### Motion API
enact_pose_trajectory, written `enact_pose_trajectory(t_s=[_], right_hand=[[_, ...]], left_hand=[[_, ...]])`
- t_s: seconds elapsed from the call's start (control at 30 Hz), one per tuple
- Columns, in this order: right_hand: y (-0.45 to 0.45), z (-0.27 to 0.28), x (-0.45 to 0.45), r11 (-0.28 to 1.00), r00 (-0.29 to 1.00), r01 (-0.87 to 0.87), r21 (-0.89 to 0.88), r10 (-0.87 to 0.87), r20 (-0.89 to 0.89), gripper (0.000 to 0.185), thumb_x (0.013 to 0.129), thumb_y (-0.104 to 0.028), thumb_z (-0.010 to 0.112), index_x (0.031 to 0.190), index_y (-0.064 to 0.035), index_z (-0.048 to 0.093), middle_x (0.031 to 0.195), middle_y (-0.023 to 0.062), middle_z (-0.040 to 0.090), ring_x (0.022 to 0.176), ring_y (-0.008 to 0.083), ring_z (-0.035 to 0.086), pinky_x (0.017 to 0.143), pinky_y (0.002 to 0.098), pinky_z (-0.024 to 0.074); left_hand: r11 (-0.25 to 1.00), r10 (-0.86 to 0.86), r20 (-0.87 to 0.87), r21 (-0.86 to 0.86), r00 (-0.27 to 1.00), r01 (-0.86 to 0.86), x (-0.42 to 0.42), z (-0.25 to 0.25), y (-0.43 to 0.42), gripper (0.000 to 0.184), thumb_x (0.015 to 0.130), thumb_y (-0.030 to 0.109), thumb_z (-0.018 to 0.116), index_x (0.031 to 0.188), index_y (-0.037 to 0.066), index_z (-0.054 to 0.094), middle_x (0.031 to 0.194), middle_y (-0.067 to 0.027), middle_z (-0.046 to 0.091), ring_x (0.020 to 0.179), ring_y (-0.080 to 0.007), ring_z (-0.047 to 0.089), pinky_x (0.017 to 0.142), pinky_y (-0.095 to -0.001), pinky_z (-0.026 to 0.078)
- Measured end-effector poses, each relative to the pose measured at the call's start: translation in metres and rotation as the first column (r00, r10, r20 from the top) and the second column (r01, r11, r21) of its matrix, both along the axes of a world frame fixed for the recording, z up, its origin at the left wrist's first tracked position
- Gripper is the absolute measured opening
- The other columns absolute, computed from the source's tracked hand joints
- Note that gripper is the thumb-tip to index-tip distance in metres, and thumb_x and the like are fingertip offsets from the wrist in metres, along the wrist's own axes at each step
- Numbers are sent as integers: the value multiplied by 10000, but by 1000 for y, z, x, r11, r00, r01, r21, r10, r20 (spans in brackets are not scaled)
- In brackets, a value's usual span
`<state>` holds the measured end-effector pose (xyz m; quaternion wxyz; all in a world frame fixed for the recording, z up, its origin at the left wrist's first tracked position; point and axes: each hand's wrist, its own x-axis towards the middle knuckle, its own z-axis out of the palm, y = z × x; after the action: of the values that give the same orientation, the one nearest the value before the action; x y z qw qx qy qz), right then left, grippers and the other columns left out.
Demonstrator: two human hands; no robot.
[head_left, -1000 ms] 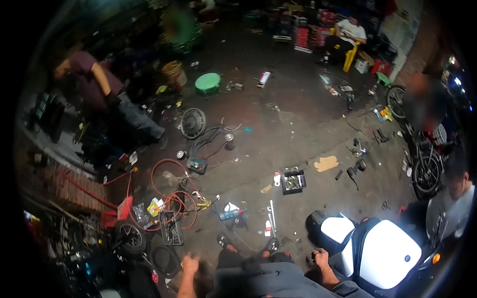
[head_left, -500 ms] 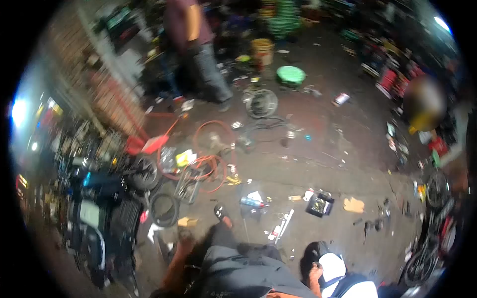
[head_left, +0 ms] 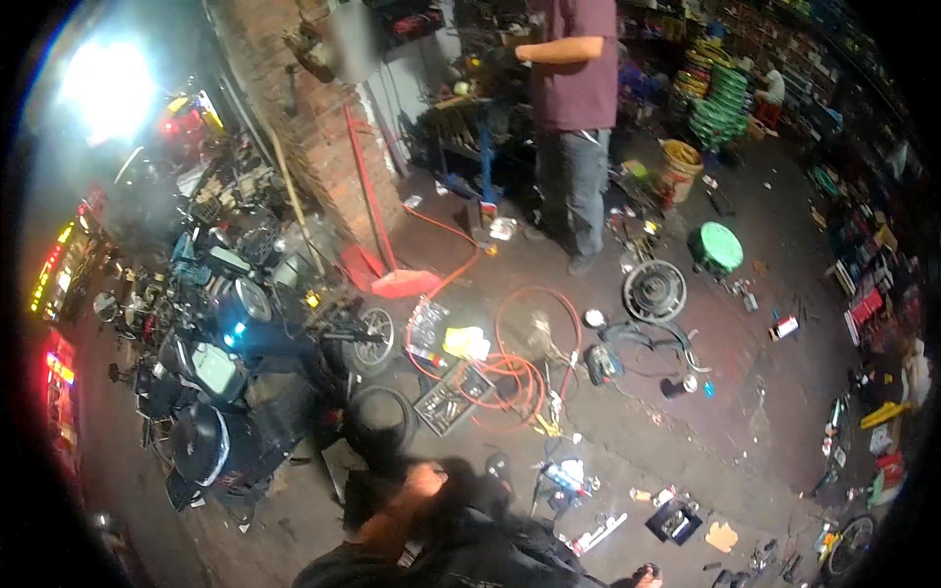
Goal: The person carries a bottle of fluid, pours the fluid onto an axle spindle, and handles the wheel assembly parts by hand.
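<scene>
My left hand (head_left: 423,480) is low in the view, over my dark clothing, with the forearm coming up from the bottom edge. Its fingers are small and dim, so I cannot make out their shape or anything held. At the bottom edge a bit of skin beside something dark (head_left: 647,576) shows, perhaps my right hand, mostly cut off. Beyond my left hand lie a black tire (head_left: 380,419) and a metal tray of tools (head_left: 453,400). My sandalled foot (head_left: 498,465) is to its right, near a blue-and-white bottle-like item (head_left: 567,477).
Parked motorbikes (head_left: 211,392) crowd the left. A red dustpan (head_left: 402,282), a coiled orange hose (head_left: 520,382), a wheel rim (head_left: 655,291) and a green-topped stool (head_left: 720,247) stand or lie ahead. A person in a maroon shirt (head_left: 576,88) stands beyond; a black box (head_left: 673,522) is at lower right.
My view has swung left, so the scene has shifted rightward and down. My left hand now shows nearer the middle. The white object by the other hand has left the view. The standing person's forearm is now raised.
</scene>
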<state>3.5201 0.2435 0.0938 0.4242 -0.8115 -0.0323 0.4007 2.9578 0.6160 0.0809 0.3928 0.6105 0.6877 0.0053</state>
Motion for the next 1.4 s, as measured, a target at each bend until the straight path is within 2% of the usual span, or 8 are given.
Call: enact_pose_trajectory(t_s=[0.17,0.37,0.43,0.47,0.5,0.67,0.93,1.4], right_hand=[[140,90,-60,974,968,-51,222,-7,251,163,938,-186,554,970,-33,603,698,38,578,556,151,525,457,285,438],[219,83,-74,953,961,240,185,-206,-187,127,933,-166,545,987,-70,609,755,76,601,569,194,545,431,299,430],[250,87,-87,950,865,-250,-185,305,397,319,871,-34,515,1161,77,589,1019,129,640,814,224,580,772,346,490],[242,62,-61,889,943,-296,350,330,-41,367,893,-15,503,1251,61,535,1015,102,615,785,153,541,731,281,477],[248,14,-62,891,842,-438,117,361,402,150,949,-131,530,1036,-38,608,645,-15,486,488,75,432,430,217,348],[329,63,-110,851,893,-449,273,438,102,188,925,-164,609,1043,-23,571,831,14,551,737,101,508,652,239,438],[354,66,-25,727,676,-684,63,598,430,163,925,-194,568,847,-54,601,689,-9,533,591,124,504,504,276,397],[664,192,-194,302,142,-938,-170,784,605,265,864,-208,613,1018,5,647,932,191,691,872,312,667,784,383,501]], left_hand=[[956,-180,38,241,983,166,-6,93,68,338,824,366,643,817,33,701,859,-227,670,852,-399,648,757,-445,520],[903,3,162,424,987,-72,-49,104,99,302,816,281,653,683,12,620,710,-186,620,667,-368,613,581,-439,494],[747,-136,134,665,982,13,-72,125,104,203,815,232,632,727,55,585,649,-105,573,605,-313,574,537,-409,469],[908,163,62,380,985,-174,-88,126,110,200,826,240,618,762,51,611,743,-130,624,669,-328,590,598,-415,474],[884,293,18,376,956,-278,-117,132,106,204,837,238,631,868,36,631,843,-150,648,752,-331,614,674,-419,484],[522,536,-81,814,840,-254,-216,291,153,337,865,188,640,1159,24,609,1127,-163,643,1039,-334,616,877,-395,481],[13,653,-44,999,756,47,-242,383,141,323,854,1,622,1175,6,591,1084,-166,630,1014,-307,617,895,-370,479],[19,904,-40,998,426,54,-259,409,148,365,854,221,686,1175,64,610,1154,-161,579,1115,-355,510,963,-457,390]])
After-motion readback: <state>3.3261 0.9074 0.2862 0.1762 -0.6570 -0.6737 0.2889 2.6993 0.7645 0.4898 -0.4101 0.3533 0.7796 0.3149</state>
